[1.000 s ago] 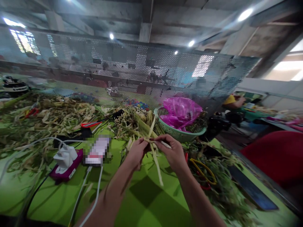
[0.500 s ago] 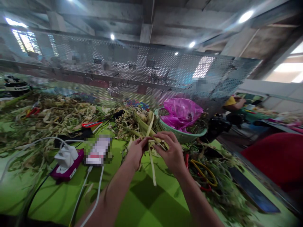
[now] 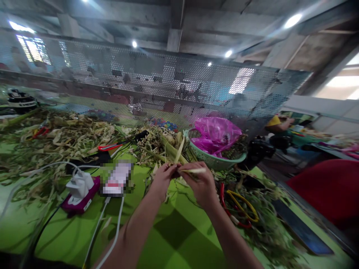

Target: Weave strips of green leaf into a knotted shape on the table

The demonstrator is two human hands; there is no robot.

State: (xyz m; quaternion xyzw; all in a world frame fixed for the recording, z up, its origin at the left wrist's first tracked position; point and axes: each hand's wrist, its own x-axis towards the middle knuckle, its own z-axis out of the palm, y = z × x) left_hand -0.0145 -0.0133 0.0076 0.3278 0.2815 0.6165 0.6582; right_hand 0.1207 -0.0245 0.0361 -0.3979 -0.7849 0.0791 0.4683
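Observation:
Pale dried leaf strips (image 3: 180,149) run up from between my hands at the middle of the green table. My left hand (image 3: 162,180) is closed, its thumb and fingers pinching the strips at their lower end. Close beside it, my right hand (image 3: 200,183) is closed too, with a strip end sticking out to the right across its fingers. The two sets of fingertips nearly meet, and what lies between them is partly hidden. Behind them lies a heap of dried stalks and leaves (image 3: 157,144).
A mint-green basket (image 3: 215,158) holding a magenta plastic bag (image 3: 217,134) stands behind my right hand. Yellow-handled pliers (image 3: 242,204) lie to the right. At left are a phone (image 3: 117,178), white chargers on a purple power strip (image 3: 81,198), and cables. A perforated metal screen (image 3: 157,82) stands behind.
The strip that hung down toward me between my hands now points right across my right hand. My right fingers, spread before, have closed in. The left hand stays almost in place.

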